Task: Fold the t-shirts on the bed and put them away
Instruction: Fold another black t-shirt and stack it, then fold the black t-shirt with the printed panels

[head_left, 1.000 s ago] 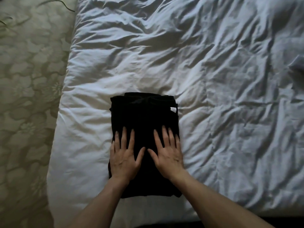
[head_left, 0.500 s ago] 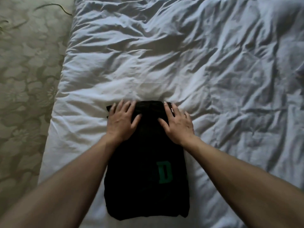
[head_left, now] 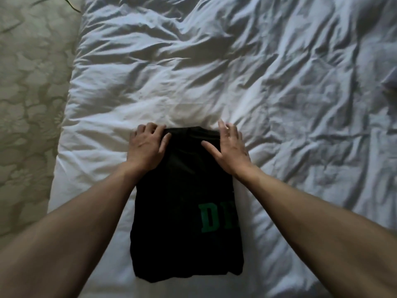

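Both hands were at the far edge of the black t-shirt (head_left: 184, 222) on the bed (head_left: 236, 72): left hand (head_left: 148, 147) curled gripping one corner, right hand (head_left: 231, 147) spread, pressing flat.

Black t-shirt (head_left: 184, 222), folded into a long narrow rectangle, lies flat on the white rumpled bed (head_left: 279, 104) near its left edge. Long axis runs away from the person. Green block lettering (head_left: 217, 217) on the lower right part reads "D" plus a cut-off second letter at the fold. Far short edge is bunched slightly, with the left hand (head_left: 147, 149) gripping the far left corner and the right hand (head_left: 231, 147) at the far right corner. Near edge is a bit uneven.
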